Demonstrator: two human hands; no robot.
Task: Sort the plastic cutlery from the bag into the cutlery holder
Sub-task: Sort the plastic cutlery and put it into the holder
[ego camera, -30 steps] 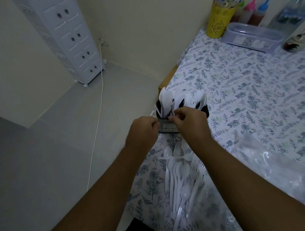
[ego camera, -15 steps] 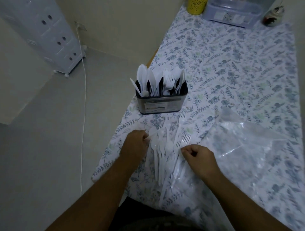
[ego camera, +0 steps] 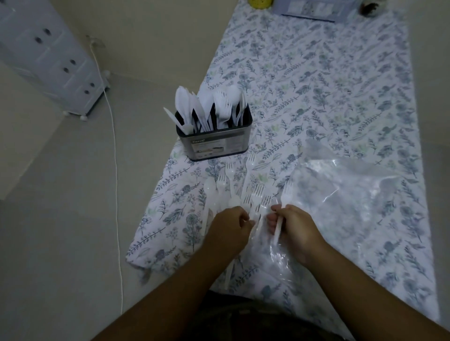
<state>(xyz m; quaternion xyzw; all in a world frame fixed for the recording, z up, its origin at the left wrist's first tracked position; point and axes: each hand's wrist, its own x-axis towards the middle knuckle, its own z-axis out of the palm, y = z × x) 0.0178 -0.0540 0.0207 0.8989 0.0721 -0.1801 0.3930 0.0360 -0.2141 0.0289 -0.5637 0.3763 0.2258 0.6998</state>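
Observation:
A dark metal cutlery holder stands near the table's left edge, filled with white plastic knives, forks and spoons. In front of it lies a loose pile of white forks and spoons on the floral cloth. My right hand grips a white fork by its handle, tines pointing away. My left hand is curled over the pile and pinches a piece of cutlery; which piece is hidden by the fingers. The clear plastic bag lies crumpled to the right of the pile.
The floral tablecloth covers a long table; its left edge drops to a grey floor. A yellow cup and a clear box sit at the far end. A white drawer unit and a cable are on the left.
Both hands left the holder and came down to the loose pile near me. The right hand has taken hold of a fork; the left hand moved right onto the pile.

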